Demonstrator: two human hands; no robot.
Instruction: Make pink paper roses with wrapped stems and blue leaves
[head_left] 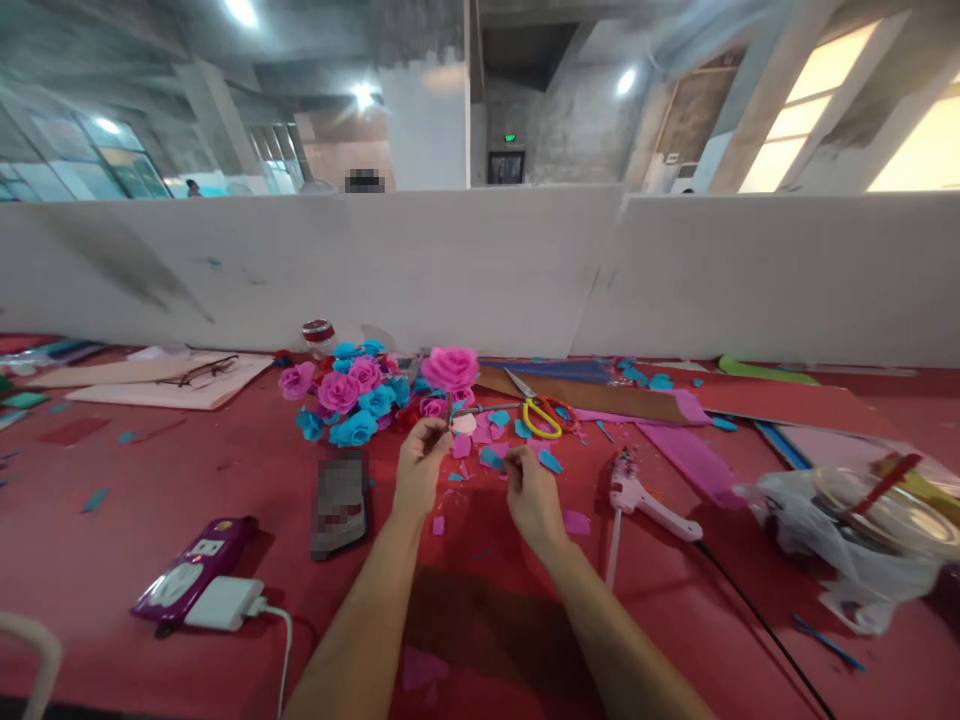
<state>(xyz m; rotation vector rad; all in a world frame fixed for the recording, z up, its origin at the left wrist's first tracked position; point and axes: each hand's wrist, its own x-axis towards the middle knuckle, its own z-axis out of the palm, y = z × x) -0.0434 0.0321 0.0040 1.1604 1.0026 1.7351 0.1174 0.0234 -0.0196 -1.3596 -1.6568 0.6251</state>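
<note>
My left hand (422, 462) is closed in a pinch on the thin stem of a pink paper rose (450, 368), which stands upright above the fingers. To its right, my right hand (534, 492) is closed with thumb and fingertips together; what it holds, if anything, I cannot make out. A blue paper scrap (491, 458) lies just beside those fingertips, and whether they touch is unclear. Beyond the hands are pink scraps (461, 446) and open scissors (541, 418) with yellow and orange handles. Left of my left hand sits a bunch of pink and blue paper roses (354, 392).
A hot glue gun (652, 503) with a black cord rests at right, near a plastic-wrapped bowl (870, 510). At left lie a phone (341, 505), a purple power strip (196, 570) with a white charger (225, 602), and glasses (199, 372). A white partition (315, 260) borders the red table.
</note>
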